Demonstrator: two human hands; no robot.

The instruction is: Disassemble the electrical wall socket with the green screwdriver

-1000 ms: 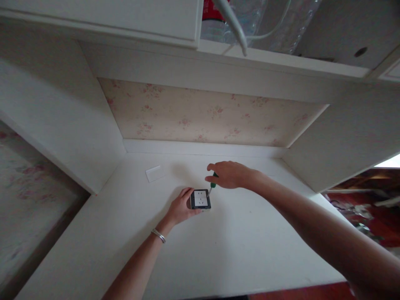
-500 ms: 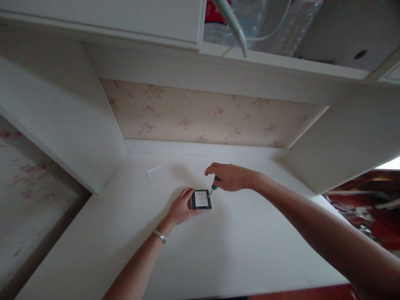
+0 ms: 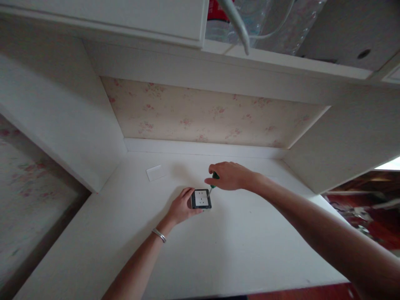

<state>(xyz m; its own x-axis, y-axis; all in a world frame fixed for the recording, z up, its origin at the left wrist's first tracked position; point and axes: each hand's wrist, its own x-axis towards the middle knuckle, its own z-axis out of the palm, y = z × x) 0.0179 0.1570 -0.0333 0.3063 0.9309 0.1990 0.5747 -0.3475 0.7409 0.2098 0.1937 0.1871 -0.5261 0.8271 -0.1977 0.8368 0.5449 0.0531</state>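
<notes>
A wall socket [image 3: 201, 198] with a white face and a dark surround is low in the middle of the head view, over the white tabletop. My left hand [image 3: 182, 205] grips it from the left, fingers along its far edge and thumb at the near edge. In my right hand [image 3: 229, 175] is a screwdriver [image 3: 215, 176] with a green handle, fingers closed round it. Its thin shaft slants down to the right edge of the socket; the exact tip contact is too small to tell. Behind and left lies a white rectangular cover frame [image 3: 154, 173].
The white tabletop [image 3: 250, 250] is bounded by white side panels [image 3: 62, 104] and a floral back wall [image 3: 200, 112]. Overhead, an open shelf holds clear plastic bottles [image 3: 246, 21], and a pale tube [image 3: 236, 25] hangs down in front of it.
My right fingers have curled further round the screwdriver handle, and the thumb has shifted to the left. My left hand and the socket have stayed in place.
</notes>
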